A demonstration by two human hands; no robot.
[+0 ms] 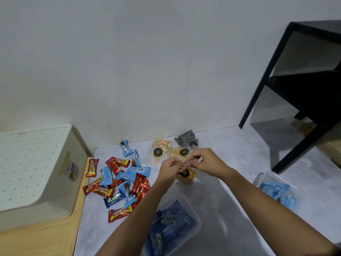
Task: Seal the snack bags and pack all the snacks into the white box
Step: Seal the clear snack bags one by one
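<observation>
My left hand [170, 168] and my right hand [204, 160] both pinch the top edge of a clear snack bag of yellow-orange snacks [187, 176], held just above the grey table. Behind my hands lie a bag of pastel puffs [160, 150], a bag of pale yellow snacks [178, 152] and a bag of black-and-white striped sweets [187, 138]. A heap of red and blue wrapped bars [120, 182] covers the table's left part. The white box [35, 172] stands at far left with its perforated lid on.
A clear tub of dark blue packets [191, 215] sits under my forearms. Another clear tub with light blue packets [276, 191] is at the right. A black metal shelf frame [287, 100] stands at back right. The white box rests on a wooden surface [36, 237].
</observation>
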